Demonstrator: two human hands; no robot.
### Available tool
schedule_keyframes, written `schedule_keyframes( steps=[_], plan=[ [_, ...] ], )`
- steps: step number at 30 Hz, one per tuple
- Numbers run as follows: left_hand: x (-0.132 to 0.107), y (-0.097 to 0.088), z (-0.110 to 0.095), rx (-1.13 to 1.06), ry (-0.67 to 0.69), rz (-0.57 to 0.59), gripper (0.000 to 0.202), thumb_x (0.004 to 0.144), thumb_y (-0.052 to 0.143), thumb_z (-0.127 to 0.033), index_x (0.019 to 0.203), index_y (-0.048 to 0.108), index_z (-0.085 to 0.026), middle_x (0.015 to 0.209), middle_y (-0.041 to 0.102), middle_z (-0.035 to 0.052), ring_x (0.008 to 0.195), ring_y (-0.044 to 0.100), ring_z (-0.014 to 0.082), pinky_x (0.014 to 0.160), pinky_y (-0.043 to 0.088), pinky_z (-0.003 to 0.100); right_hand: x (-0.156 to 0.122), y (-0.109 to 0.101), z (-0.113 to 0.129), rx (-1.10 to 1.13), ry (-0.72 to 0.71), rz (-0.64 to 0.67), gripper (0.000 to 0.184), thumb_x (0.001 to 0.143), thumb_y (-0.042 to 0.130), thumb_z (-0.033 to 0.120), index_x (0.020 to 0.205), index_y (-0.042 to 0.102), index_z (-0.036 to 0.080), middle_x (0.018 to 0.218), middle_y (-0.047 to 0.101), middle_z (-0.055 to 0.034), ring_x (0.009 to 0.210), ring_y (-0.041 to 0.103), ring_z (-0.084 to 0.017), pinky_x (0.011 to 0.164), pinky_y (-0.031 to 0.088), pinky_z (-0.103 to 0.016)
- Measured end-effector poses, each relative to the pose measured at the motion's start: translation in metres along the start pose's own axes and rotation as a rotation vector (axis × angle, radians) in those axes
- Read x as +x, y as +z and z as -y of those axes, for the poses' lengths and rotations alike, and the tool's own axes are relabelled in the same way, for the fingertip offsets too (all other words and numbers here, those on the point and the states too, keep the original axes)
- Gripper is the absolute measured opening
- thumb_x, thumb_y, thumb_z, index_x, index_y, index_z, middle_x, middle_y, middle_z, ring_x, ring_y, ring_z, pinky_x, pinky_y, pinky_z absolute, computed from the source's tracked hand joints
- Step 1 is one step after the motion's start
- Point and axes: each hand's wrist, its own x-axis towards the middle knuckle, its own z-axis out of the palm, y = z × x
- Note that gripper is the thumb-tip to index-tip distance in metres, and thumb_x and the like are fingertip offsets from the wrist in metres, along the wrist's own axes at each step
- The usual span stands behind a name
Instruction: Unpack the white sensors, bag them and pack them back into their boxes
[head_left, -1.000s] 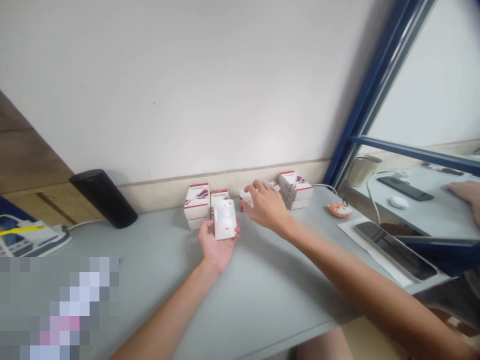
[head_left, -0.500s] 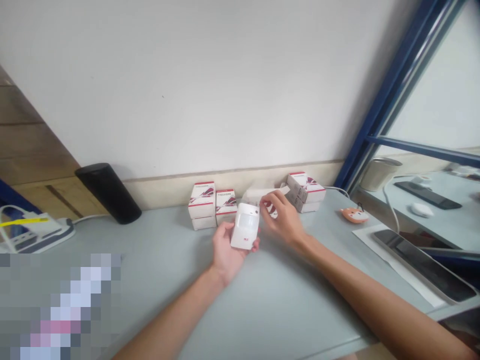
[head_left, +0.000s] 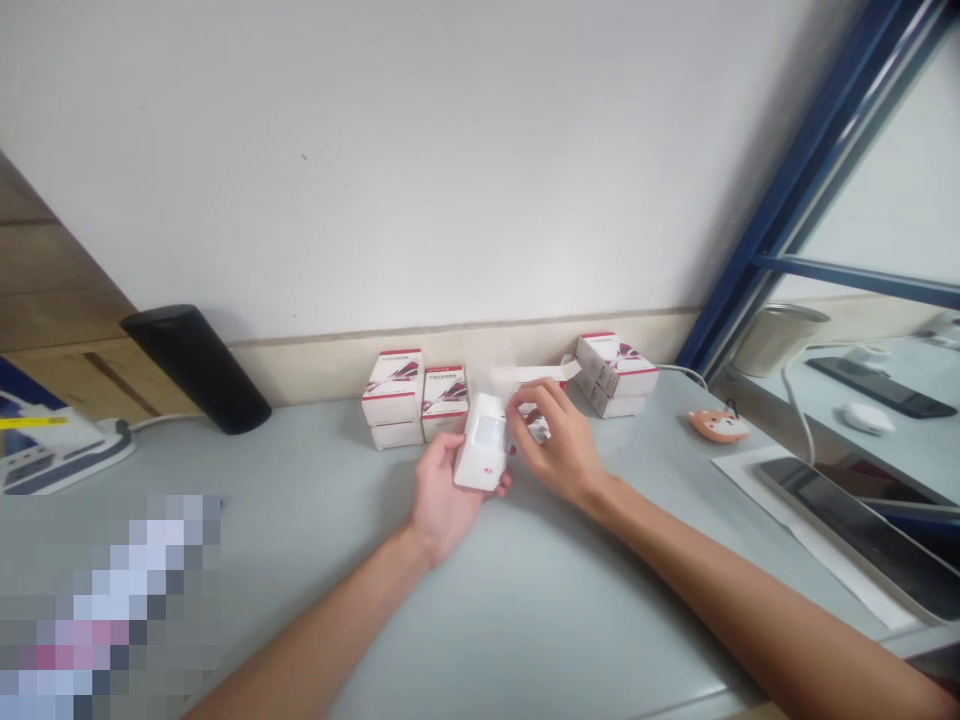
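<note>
In my left hand (head_left: 448,490) lies a white motion sensor (head_left: 481,470), a rounded plastic housing with a pale lens window and a small red mark near its lower end. The thumb and fingers grip its sides, and its front faces up towards me. My right hand (head_left: 559,440) is at the sensor's upper right edge with bent fingers pinched together. Whether anything small is between those fingertips is hidden. Just behind both hands stands an opened white carton (head_left: 529,374), its flap raised and its body mostly covered by my right hand.
Red-and-white boxes stand left (head_left: 394,390) and right (head_left: 616,372) along the wall. A black cylinder (head_left: 199,370) leans far left, near a power strip (head_left: 67,455). On the right are an orange animal-shaped item (head_left: 718,426), a dark phone-like device (head_left: 855,535) on paper, and a mirror (head_left: 885,200).
The sensor has tilted a little in my left hand. My right fingers have come closer over its upper right edge. The whole view has shifted slightly.
</note>
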Motion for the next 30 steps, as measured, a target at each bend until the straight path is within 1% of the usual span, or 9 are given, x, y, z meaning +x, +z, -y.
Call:
schedule_keyframes(
  steps=[4, 7, 11, 15, 17, 20, 24, 30],
  plan=[
    [0.0005, -0.0006, 0.0001, 0.002, 0.034, -0.004, 0.042, 0.088, 0.055, -0.027, 0.129, 0.06, -0.023, 0.097, 0.075, 0.0086, 0.065, 0.068, 0.0259, 0.061, 0.051, 0.038, 0.001, -0.0011, 0.0017, -0.024, -0.004, 0.037, 0.006, 0.098, 0.051, 0.023, 0.098, 0.057, 0.025, 0.102, 0.065, -0.0051, 0.087, 0.063, -0.019, 0.079, 0.055, -0.032],
    [0.0019, 0.0007, -0.0003, -0.02, 0.053, -0.027, 0.039, 0.088, 0.054, -0.025, 0.126, 0.06, -0.024, 0.1, 0.075, 0.0073, 0.065, 0.069, 0.0253, 0.06, 0.052, 0.038, 0.0, -0.0003, -0.0007, -0.053, -0.005, 0.063, 0.004, 0.095, 0.053, 0.022, 0.094, 0.056, 0.024, 0.1, 0.065, -0.0039, 0.087, 0.063, -0.019, 0.079, 0.052, -0.032],
    [0.004, 0.003, -0.0007, -0.07, 0.054, -0.07, 0.027, 0.087, 0.053, -0.022, 0.112, 0.063, -0.021, 0.095, 0.074, 0.0067, 0.065, 0.068, 0.0248, 0.058, 0.053, 0.038, -0.0017, 0.0013, -0.0048, -0.055, 0.032, 0.125, 0.003, 0.09, 0.056, 0.021, 0.092, 0.057, 0.023, 0.097, 0.066, -0.0034, 0.085, 0.063, -0.019, 0.074, 0.048, -0.031],
    [0.0031, 0.0021, -0.001, -0.105, 0.009, -0.095, 0.026, 0.088, 0.051, -0.024, 0.105, 0.067, -0.013, 0.089, 0.074, 0.0123, 0.067, 0.068, 0.0256, 0.062, 0.055, 0.039, -0.0024, 0.0019, -0.0049, 0.007, 0.065, 0.197, 0.003, 0.09, 0.055, 0.022, 0.092, 0.057, 0.024, 0.096, 0.066, -0.0027, 0.081, 0.061, -0.018, 0.074, 0.048, -0.03],
    [0.0018, 0.0005, -0.0012, -0.135, -0.005, -0.113, 0.025, 0.088, 0.051, -0.024, 0.103, 0.068, -0.012, 0.086, 0.074, 0.0131, 0.069, 0.068, 0.0259, 0.063, 0.055, 0.039, -0.0032, 0.0022, -0.0033, 0.041, 0.053, 0.227, 0.003, 0.089, 0.055, 0.022, 0.091, 0.057, 0.024, 0.095, 0.066, -0.0022, 0.083, 0.061, -0.017, 0.075, 0.048, -0.03],
    [0.0011, -0.0013, -0.0012, -0.164, -0.02, -0.135, 0.025, 0.086, 0.052, -0.023, 0.102, 0.067, -0.012, 0.087, 0.074, 0.0129, 0.071, 0.068, 0.0257, 0.061, 0.055, 0.038, -0.0052, 0.0029, -0.0008, 0.058, 0.035, 0.263, 0.003, 0.088, 0.056, 0.022, 0.09, 0.057, 0.023, 0.095, 0.066, -0.0019, 0.082, 0.062, -0.017, 0.074, 0.048, -0.029],
    [0.0044, -0.0002, -0.0011, -0.163, -0.066, -0.138, 0.031, 0.083, 0.051, -0.022, 0.107, 0.067, -0.011, 0.092, 0.074, 0.0142, 0.073, 0.069, 0.0268, 0.058, 0.053, 0.037, -0.0064, 0.0017, -0.0008, 0.015, 0.011, 0.286, 0.004, 0.086, 0.056, 0.023, 0.089, 0.058, 0.023, 0.091, 0.065, -0.0022, 0.079, 0.059, -0.017, 0.074, 0.046, -0.029],
    [0.009, 0.005, -0.0016, -0.152, -0.105, -0.145, 0.035, 0.082, 0.051, -0.021, 0.111, 0.066, -0.01, 0.094, 0.075, 0.0148, 0.075, 0.069, 0.0276, 0.062, 0.054, 0.039, -0.0043, -0.0013, -0.0065, 0.007, 0.015, 0.309, 0.006, 0.082, 0.057, 0.023, 0.087, 0.06, 0.022, 0.089, 0.065, -0.0014, 0.078, 0.058, -0.017, 0.074, 0.045, -0.028]
  ],
)
